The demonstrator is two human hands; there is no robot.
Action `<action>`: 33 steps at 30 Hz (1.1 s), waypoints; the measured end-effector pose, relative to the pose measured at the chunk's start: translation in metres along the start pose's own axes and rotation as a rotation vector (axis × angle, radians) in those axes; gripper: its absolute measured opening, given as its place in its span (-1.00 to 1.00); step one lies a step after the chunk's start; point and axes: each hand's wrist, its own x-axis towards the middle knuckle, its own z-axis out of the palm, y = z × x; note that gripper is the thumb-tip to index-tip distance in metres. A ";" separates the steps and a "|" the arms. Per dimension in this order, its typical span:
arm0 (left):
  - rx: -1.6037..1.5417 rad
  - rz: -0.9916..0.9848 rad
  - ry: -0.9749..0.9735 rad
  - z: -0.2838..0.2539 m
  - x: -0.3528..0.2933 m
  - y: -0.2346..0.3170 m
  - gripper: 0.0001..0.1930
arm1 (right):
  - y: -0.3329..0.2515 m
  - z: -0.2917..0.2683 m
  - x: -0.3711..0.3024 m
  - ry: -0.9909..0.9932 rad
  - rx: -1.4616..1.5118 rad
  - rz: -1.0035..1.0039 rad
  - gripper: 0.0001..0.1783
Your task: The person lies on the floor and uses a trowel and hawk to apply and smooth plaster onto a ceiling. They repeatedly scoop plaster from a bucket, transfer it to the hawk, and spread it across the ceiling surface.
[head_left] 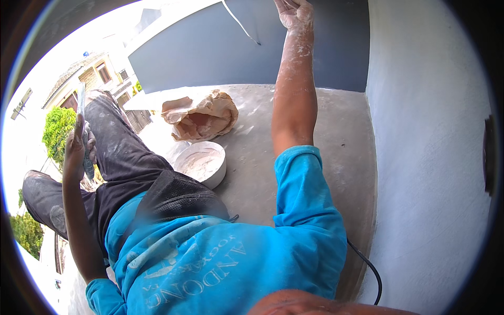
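My left hand (79, 149), at the left beside my dark trousers, is closed round a putty knife (81, 102) held upright and seen nearly edge-on. My right arm stretches up to the grey-blue wall panel (210, 52). At the upper edge of the picture my right hand (296, 14), dusted white, has its fingers curled and partly cut off; what they hold is out of sight. Between my legs and right arm stands a round white tub (220, 170) with pale powder or paste (200, 161) in it. Behind it sits a crumpled, open brown paper bag (202, 116).
A pale wall (425, 147) rises on the right from the grey floor ledge (252, 173). A black cable (371, 268) lies near its foot. A white wire (239, 22) hangs before the panel. Beyond the left edge are houses (86, 79) and greenery (59, 128).
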 end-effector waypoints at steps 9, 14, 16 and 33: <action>0.046 0.012 0.041 0.002 0.000 -0.013 -0.48 | 0.015 0.067 0.020 0.013 0.123 0.278 -0.66; 0.090 -0.061 0.022 -0.001 0.004 -0.006 -0.48 | 0.013 0.043 0.038 0.188 1.287 0.366 -0.57; 0.107 -0.068 0.018 -0.005 0.004 -0.009 -0.49 | 0.005 0.029 0.042 0.165 1.282 0.354 -0.54; 0.012 -0.044 0.019 0.002 0.001 -0.013 -0.49 | -0.012 0.040 0.075 -0.078 -0.901 0.003 -0.28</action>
